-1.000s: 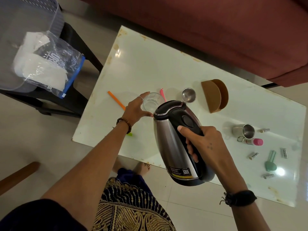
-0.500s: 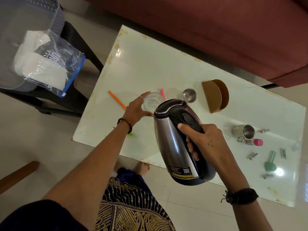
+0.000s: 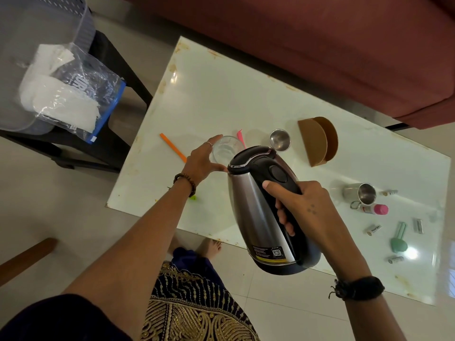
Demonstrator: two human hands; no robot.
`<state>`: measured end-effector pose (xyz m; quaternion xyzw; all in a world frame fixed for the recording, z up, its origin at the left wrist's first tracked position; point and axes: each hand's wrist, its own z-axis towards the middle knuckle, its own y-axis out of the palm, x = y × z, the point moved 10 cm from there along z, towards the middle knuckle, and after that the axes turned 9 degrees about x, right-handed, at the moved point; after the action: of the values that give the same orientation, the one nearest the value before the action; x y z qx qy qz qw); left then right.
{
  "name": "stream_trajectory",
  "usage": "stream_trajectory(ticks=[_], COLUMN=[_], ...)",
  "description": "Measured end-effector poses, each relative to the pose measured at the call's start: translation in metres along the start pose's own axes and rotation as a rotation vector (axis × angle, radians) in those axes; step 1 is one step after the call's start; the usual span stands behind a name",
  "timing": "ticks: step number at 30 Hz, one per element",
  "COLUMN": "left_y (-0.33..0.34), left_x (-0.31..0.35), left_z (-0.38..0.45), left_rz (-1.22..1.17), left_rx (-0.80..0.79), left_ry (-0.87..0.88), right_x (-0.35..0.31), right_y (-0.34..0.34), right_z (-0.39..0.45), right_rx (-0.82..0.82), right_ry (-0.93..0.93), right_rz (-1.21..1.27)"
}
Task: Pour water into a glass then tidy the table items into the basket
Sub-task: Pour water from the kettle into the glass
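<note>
The right hand (image 3: 304, 210) grips the black handle of a stainless-steel electric kettle with a black lid (image 3: 261, 210), fingers curled round the handle and thumb laid along its top. The kettle hangs tilted above the near edge of the white glossy table (image 3: 221, 94), its lid end leaning toward a clear drinking glass (image 3: 225, 148). The left hand (image 3: 202, 161) wraps round the glass from the left, thumb and fingers curved against its wall, and the glass stands upright on the table. An orange stick (image 3: 172, 147) lies just left of that hand; a pink strip (image 3: 240, 137) shows behind the glass. A small steel bowl (image 3: 280, 139) sits beside a brown curved cardboard holder (image 3: 317, 141). Farther right lie a steel mug on its side (image 3: 362, 194), a pink-capped little bottle (image 3: 375, 209), several small batteries (image 3: 373, 229) and a green plastic tool (image 3: 399, 239). The grey perforated plastic basket (image 3: 83, 23) stands on a dark stool at upper left, with a clear plastic bag of white items (image 3: 66, 94) leaning on it
</note>
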<state>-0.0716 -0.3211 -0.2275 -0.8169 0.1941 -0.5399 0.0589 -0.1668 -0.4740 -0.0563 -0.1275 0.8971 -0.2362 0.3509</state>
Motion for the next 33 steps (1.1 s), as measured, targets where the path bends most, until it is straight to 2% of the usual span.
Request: stream_trajectory(ticks=[7, 16, 33], left_y=[0.0004, 0.0009, 0.0004], left_x=[-0.0001, -0.0014, -0.0058], left_z=[0.0002, 0.0013, 0.0025], left_rz=[-0.020, -0.003, -0.008], left_rx=[-0.007, -0.009, 0.000], left_ry=[0.002, -0.002, -0.019], right_x=[-0.0011, 0.0020, -0.0014], right_y=[-0.0016, 0.0027, -0.0016], right_z=[-0.0014, -0.0013, 0.0017], right_rx=[0.025, -0.026, 0.029], right_ry=[-0.056, 0.019, -0.043], right_rz=[-0.019, 0.019, -0.038])
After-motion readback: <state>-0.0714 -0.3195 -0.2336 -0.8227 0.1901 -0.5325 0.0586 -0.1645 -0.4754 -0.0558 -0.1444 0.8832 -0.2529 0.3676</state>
